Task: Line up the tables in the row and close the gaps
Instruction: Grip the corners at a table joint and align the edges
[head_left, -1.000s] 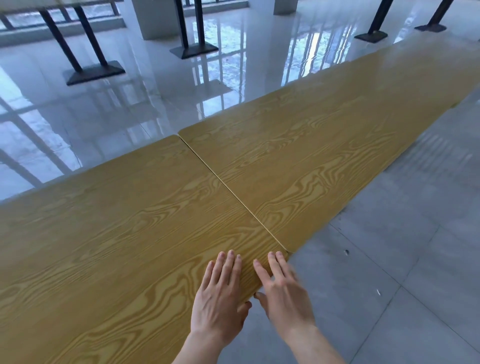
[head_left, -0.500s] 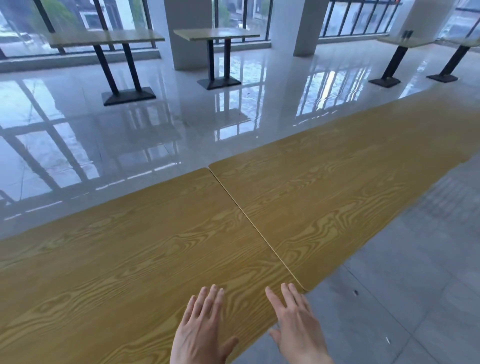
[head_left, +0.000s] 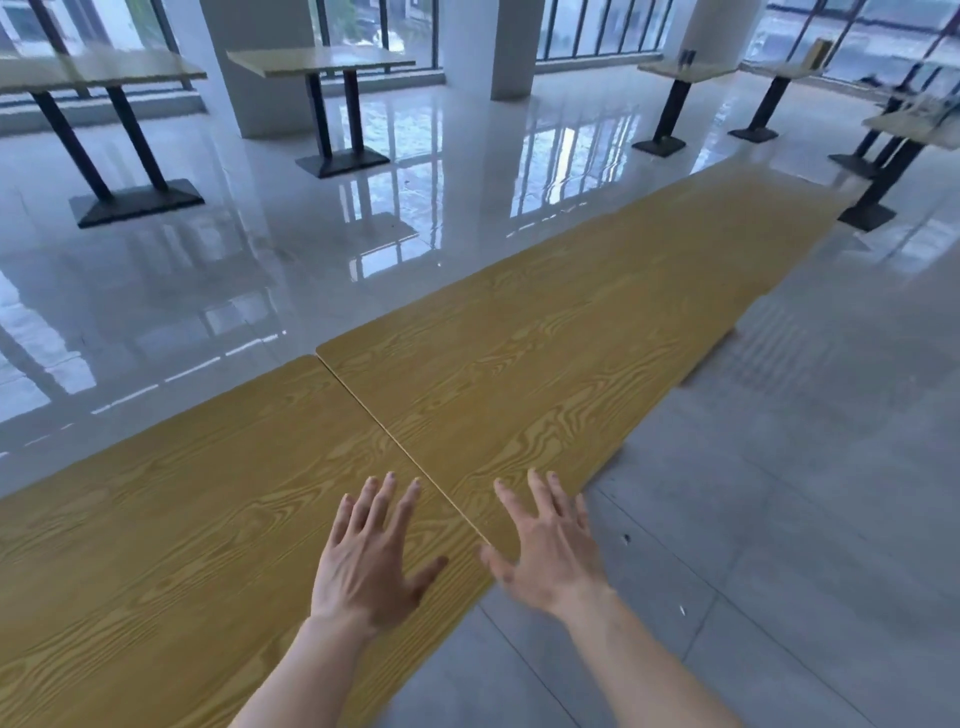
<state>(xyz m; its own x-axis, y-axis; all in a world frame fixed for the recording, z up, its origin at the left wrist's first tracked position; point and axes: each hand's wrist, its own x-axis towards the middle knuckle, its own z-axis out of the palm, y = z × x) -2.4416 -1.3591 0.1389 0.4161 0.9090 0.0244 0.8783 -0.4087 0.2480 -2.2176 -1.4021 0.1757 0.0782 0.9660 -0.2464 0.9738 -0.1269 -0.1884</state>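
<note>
Two wood-grain tabletops stand end to end in a row running from lower left to upper right. The near table (head_left: 182, 519) meets the far table (head_left: 545, 353) at a thin seam (head_left: 384, 431) with almost no gap; their near edges look flush. My left hand (head_left: 371, 551) hovers over the near table's corner, fingers spread, holding nothing. My right hand (head_left: 545, 540) is spread over the far table's near corner and the floor beside it, also holding nothing. Whether either palm touches the wood is unclear.
Grey tiled floor (head_left: 779, 519) lies to the right of the row, glossy floor to the left. Separate pedestal tables (head_left: 322, 62) stand by the windows at the back, more at the right (head_left: 914, 124). White pillars (head_left: 249, 67) rise behind them.
My view has tilted up, showing more of the room. Both hands have spread apart: the left stays over the near table, the right has moved across the seam toward the far table's corner.
</note>
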